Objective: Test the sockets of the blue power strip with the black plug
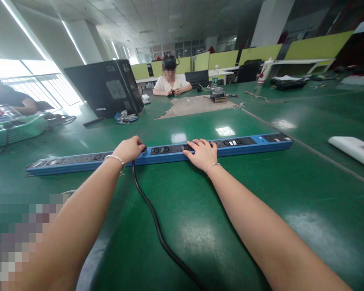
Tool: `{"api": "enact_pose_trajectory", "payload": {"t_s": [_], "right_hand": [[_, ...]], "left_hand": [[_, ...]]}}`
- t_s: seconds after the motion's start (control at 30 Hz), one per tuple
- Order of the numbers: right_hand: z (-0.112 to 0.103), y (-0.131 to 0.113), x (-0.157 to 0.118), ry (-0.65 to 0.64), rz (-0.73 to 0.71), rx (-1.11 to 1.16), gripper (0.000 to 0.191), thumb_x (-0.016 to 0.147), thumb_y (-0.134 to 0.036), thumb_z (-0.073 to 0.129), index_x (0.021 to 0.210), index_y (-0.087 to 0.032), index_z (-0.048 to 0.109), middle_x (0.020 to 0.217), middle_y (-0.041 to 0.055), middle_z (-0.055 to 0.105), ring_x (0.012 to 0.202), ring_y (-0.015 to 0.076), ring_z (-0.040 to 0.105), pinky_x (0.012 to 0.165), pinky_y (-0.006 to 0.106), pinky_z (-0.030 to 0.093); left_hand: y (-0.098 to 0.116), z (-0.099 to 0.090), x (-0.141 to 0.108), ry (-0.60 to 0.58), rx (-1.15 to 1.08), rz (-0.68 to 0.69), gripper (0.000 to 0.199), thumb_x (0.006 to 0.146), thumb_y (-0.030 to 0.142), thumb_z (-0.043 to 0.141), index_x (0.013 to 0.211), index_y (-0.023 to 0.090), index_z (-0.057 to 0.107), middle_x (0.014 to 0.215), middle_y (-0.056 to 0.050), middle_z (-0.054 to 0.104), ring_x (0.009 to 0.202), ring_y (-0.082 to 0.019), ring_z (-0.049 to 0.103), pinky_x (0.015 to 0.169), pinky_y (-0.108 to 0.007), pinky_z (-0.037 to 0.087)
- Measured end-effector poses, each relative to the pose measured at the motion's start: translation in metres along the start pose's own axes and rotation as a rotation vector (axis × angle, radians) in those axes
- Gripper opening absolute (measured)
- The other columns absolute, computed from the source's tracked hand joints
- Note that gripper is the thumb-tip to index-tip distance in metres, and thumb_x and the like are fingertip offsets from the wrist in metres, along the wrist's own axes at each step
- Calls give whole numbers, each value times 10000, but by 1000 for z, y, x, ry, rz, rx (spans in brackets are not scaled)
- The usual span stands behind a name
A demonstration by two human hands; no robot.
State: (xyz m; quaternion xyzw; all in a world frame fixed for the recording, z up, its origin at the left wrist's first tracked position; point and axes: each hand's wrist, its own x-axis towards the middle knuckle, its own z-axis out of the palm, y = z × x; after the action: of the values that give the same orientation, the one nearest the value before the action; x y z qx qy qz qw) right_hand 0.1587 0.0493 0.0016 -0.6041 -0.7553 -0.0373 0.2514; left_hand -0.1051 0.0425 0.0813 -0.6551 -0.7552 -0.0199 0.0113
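Observation:
A long blue power strip (164,155) with black sockets lies across the green table. My left hand (129,149) is closed at a spot left of the strip's middle, its fingers round a black plug mostly hidden by them. From beneath that hand a black cable (154,214) curves down toward the bottom edge. My right hand (202,153) rests on the strip right of its middle, fingers spread over the sockets.
Beyond the strip stand a black computer case (115,87), gloves (126,117), a brown sheet (191,106) and a bottle (215,76). A green basket (16,131) is at left, a white object (353,151) at right. A person in white sits opposite; another is at far left.

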Motion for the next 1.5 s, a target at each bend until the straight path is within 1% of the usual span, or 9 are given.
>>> {"api": "enact_pose_trajectory", "payload": {"t_s": [0.17, 0.3, 0.4, 0.67, 0.83, 1.03, 1.2, 1.37, 1.5], "right_hand": [[1, 0, 0, 3, 5, 1, 482, 863, -616, 396, 1224, -356, 582, 1330, -4, 547, 1254, 260, 382, 1023, 518, 196], [0, 0, 0, -1, 5, -4, 482, 863, -618, 394, 1220, -356, 585, 1334, -4, 543, 1253, 260, 382, 1025, 518, 195], [0, 0, 0, -11, 5, -7, 484, 865, -617, 388, 1224, -356, 582, 1338, -3, 539, 1255, 263, 379, 1027, 522, 191], [-2, -2, -1, -28, 3, -29, 483, 884, -588, 368, 1244, -337, 570, 1354, 7, 523, 1271, 261, 365, 1028, 503, 205], [0, -2, -1, -16, 6, -30, 473, 890, -583, 362, 1230, -341, 583, 1353, 7, 524, 1264, 264, 367, 1025, 497, 201], [1, -2, 0, -11, 4, -24, 466, 888, -580, 376, 1229, -340, 584, 1338, 11, 536, 1250, 266, 374, 1018, 493, 204], [-1, -3, 0, -16, 12, -24, 458, 886, -573, 392, 1229, -338, 584, 1342, 11, 533, 1254, 264, 374, 1018, 494, 202], [-1, -4, -1, -8, 15, -18, 457, 881, -574, 402, 1224, -337, 589, 1334, 8, 540, 1251, 261, 378, 1017, 484, 208], [-1, -4, 0, 0, 20, -11, 457, 878, -578, 405, 1217, -336, 595, 1324, 7, 548, 1249, 262, 379, 1015, 485, 213]], "left_hand": [[6, 4, 8, -24, 88, 28, 342, 808, 410, 449, 1009, 197, 625, 977, -107, 711, 941, -253, 652, 762, -302, 473], [10, 6, 8, -29, 130, 47, 357, 815, 391, 427, 1043, 177, 599, 1006, -145, 699, 961, -285, 645, 770, -335, 475], [15, 9, 3, -26, 129, 34, 358, 822, 389, 414, 1063, 179, 575, 1010, -150, 695, 958, -283, 645, 770, -341, 480], [24, 16, -18, 34, 42, -19, 384, 857, 375, 334, 1133, 167, 501, 967, -190, 689, 919, -314, 654, 751, -392, 480], [20, 16, -17, 39, -15, -26, 355, 852, 383, 361, 1102, 181, 510, 976, -176, 690, 938, -307, 652, 761, -383, 478], [14, 21, -14, 67, -101, -22, 347, 842, 380, 395, 1084, 161, 514, 968, -183, 685, 942, -305, 648, 779, -385, 474], [15, 20, -21, 131, -168, -79, 349, 840, 407, 411, 1062, 168, 534, 944, -180, 686, 935, -320, 643, 787, -417, 478], [16, 22, -26, 150, -231, -146, 346, 838, 421, 420, 1061, 186, 545, 973, -166, 685, 956, -305, 635, 813, -414, 475], [18, 25, -28, 165, -252, -168, 339, 834, 433, 425, 1047, 201, 551, 975, -151, 683, 973, -308, 625, 819, -413, 472]]}}
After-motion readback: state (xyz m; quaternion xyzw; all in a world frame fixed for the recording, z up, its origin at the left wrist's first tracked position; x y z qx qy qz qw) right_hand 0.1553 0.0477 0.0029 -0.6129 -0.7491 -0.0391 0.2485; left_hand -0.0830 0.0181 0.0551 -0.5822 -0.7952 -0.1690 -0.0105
